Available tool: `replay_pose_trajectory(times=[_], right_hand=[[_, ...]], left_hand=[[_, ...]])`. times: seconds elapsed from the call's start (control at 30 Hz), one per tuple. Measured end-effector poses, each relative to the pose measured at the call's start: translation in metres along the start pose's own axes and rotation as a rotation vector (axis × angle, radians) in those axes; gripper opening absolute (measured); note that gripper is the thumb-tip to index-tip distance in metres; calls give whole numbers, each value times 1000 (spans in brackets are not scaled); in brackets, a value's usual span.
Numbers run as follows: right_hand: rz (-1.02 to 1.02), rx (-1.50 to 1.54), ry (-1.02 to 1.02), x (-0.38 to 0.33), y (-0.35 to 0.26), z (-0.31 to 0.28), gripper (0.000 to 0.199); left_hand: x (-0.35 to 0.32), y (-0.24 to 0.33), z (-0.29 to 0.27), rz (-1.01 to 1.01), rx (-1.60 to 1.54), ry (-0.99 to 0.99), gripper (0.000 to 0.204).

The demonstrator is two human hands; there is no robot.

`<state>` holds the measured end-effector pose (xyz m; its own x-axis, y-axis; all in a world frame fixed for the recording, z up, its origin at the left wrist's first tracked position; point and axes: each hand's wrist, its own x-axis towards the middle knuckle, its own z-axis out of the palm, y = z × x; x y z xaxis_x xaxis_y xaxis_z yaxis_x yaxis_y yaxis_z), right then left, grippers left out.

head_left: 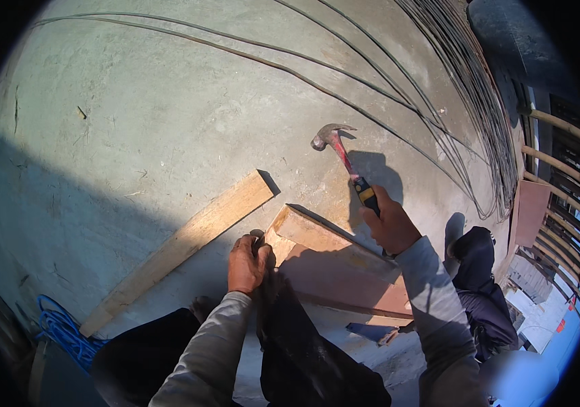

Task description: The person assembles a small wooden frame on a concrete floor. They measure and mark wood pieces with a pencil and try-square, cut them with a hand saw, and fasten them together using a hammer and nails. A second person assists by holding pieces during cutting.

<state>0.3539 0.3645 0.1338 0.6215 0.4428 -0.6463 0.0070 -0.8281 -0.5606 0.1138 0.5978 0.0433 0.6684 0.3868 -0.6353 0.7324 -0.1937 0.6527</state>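
Observation:
My right hand (391,220) is wrapped round the dark and yellow grip of a claw hammer (343,150), whose head is raised above the concrete to the upper left of the hand. My left hand (246,263) is closed, thumb against fingers, at the left end of a wooden frame (313,230). Whatever it pinches there is too small and shaded to make out. The frame is built of boards round a reddish-brown panel (337,275). My foot is close by the left hand, against the frame's end.
A long timber (188,247) lies diagonally to the left. Blue rope or hose (66,332) is coiled at lower left. Long thin rods (466,88) run across the concrete floor (167,102) at upper right. Another person (483,292) is at the right, near a saw-like tool (371,331).

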Motion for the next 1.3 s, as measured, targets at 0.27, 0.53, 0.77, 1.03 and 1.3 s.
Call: replay_pose_trajectory(times=[0.27, 0.53, 0.77, 1.03, 1.3], right_hand=[[125, -852, -191, 43, -147, 16, 34], [17, -1114, -326, 76, -199, 48, 36], [-24, -1179, -354, 90, -184, 44, 33], [-295, -1199, -515, 101, -192, -21, 32], [-415, -958, -828, 53, -261, -27, 45]], left_hand=[[-101, 23, -33, -734, -898, 486, 24], [-197, 62, -149, -726, -1318, 811, 18], [-287, -5, -199, -617, -1173, 1163, 18], [-410, 137, -113, -1038, -1298, 1701, 18], [-340, 285, -117, -691, -1328, 1739, 17]])
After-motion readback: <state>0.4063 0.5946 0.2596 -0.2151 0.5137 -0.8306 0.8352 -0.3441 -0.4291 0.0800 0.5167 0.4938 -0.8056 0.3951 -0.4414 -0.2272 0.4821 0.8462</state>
